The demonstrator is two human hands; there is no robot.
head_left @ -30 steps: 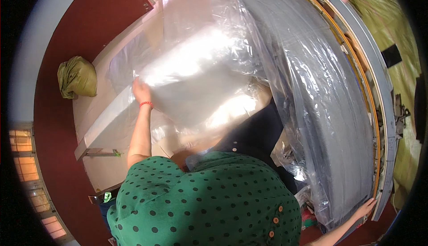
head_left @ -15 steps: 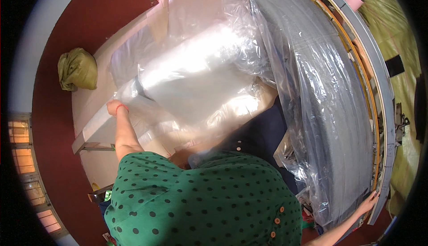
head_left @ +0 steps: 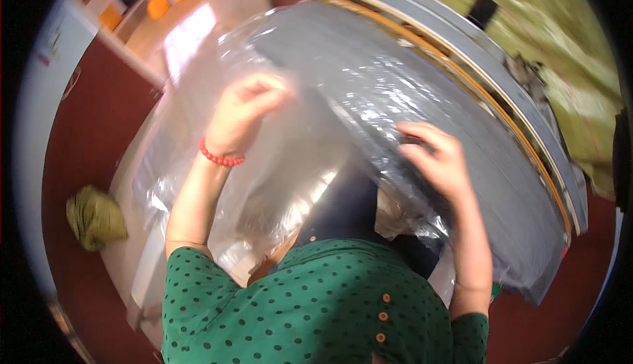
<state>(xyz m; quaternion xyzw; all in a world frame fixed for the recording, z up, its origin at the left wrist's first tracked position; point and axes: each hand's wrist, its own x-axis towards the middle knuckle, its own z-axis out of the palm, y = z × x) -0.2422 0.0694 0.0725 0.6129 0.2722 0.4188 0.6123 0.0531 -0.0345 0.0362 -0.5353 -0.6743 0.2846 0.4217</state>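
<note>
both hands work a clear crinkled plastic wrapping (head_left: 277, 166) on a long grey ribbed panel (head_left: 422, 100).

the wrapping seems partly loosened: it billows free on the left but clings tight along the panel's right side, so much looks left to do. the left hand (head_left: 247, 113), with a red bead bracelet (head_left: 219, 158), has its fingers curled and pinching a fold of film. the right hand (head_left: 438, 159) lies half-curled on the covered panel; whether it grips film i cannot tell. motion blur and glare hide what's under the film.
</note>
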